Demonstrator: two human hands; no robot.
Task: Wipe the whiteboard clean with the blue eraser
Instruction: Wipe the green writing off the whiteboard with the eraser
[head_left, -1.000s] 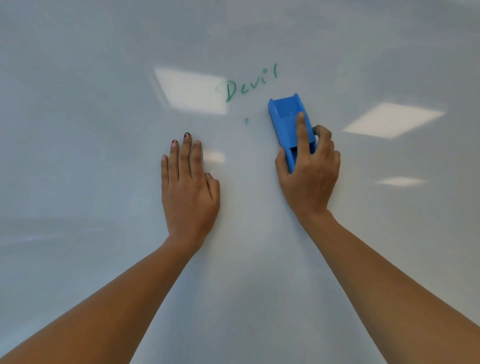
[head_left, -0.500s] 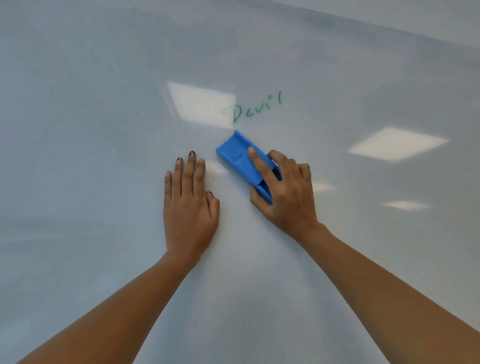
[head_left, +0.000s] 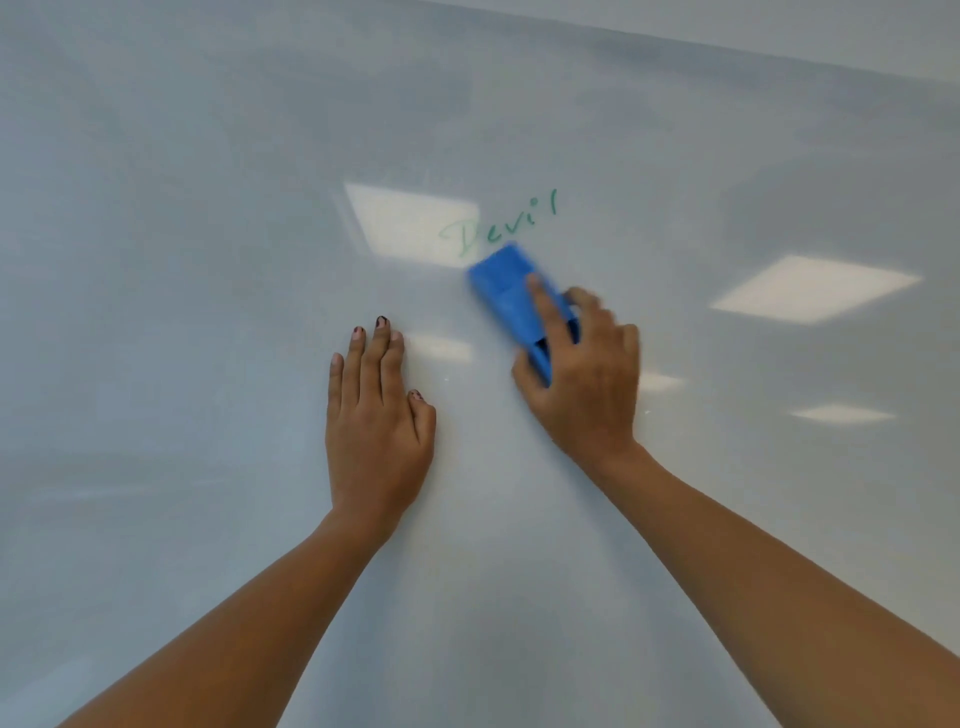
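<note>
The whiteboard (head_left: 208, 260) fills the view, its far edge crossing the top right. Green writing (head_left: 498, 228) sits mid-board, with the blue eraser (head_left: 511, 296) against its underside. The left hand (head_left: 376, 415) lies flat nearby.

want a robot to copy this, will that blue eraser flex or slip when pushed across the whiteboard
The blue eraser looks like a rigid moulded block, so it probably keeps its shape under the right hand gripping it. Its motion blur suggests it is light. On the glossy whiteboard it likely glides easily, needing steady pressure.
</note>
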